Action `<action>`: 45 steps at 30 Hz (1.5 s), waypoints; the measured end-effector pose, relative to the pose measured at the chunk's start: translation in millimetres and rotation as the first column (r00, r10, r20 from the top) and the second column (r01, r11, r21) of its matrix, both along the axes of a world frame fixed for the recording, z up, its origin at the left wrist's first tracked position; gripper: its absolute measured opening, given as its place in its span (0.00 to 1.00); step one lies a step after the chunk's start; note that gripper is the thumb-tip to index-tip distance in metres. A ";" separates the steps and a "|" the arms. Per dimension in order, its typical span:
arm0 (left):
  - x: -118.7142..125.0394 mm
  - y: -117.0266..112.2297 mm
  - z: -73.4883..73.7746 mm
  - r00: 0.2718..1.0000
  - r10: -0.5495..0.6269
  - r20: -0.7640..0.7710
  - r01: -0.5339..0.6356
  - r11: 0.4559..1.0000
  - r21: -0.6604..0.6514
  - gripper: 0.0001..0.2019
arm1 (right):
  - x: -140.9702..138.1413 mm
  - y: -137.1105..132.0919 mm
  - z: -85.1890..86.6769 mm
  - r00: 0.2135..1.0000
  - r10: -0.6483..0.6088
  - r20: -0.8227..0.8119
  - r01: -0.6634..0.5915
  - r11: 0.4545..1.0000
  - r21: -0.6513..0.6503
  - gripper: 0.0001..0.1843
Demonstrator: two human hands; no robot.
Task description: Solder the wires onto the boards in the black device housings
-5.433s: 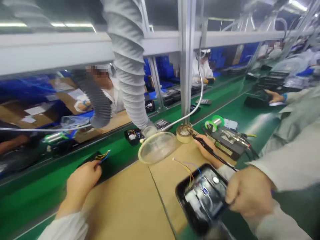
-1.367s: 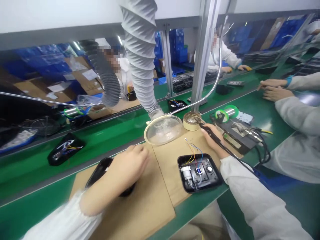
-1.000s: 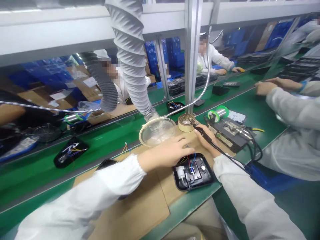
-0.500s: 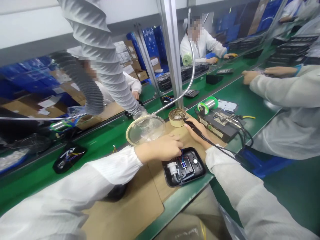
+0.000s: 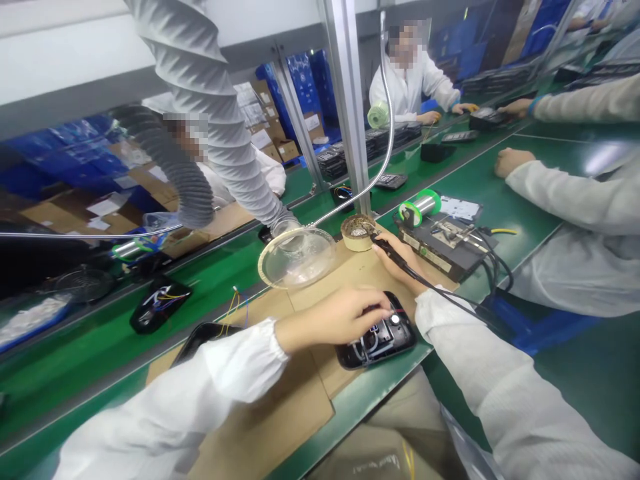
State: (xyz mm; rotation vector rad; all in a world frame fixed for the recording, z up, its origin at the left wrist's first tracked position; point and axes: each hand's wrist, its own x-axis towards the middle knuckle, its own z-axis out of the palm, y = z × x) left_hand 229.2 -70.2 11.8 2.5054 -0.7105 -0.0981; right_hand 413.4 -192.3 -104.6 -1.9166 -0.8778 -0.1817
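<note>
My left hand lies over a black plastic housing with wiring inside, its fingertips on the housing's near part. I cannot tell whether it grips. My right hand holds a black soldering iron, whose tip points at a roll of tan tape with metal wool in it. Under my left forearm sits a second black housing, with loose coloured wires beside it. Both housings rest on a cardboard mat.
A clear round hood on a ribbed grey duct stands beyond the mat. To the right are a green solder spool and a soldering station. A co-worker's hand lies on the green bench.
My left hand has moved rightward from the near housing onto the wired housing, now partly covering it. The view has tilted slightly. My right hand still holds the iron.
</note>
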 end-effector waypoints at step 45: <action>-81.1 37.3 -15.5 0.872 0.427 0.239 -0.488 0.721 0.492 0.11 | -48.7 -15.5 24.5 0.983 -0.182 -0.034 0.185 0.964 0.192 0.15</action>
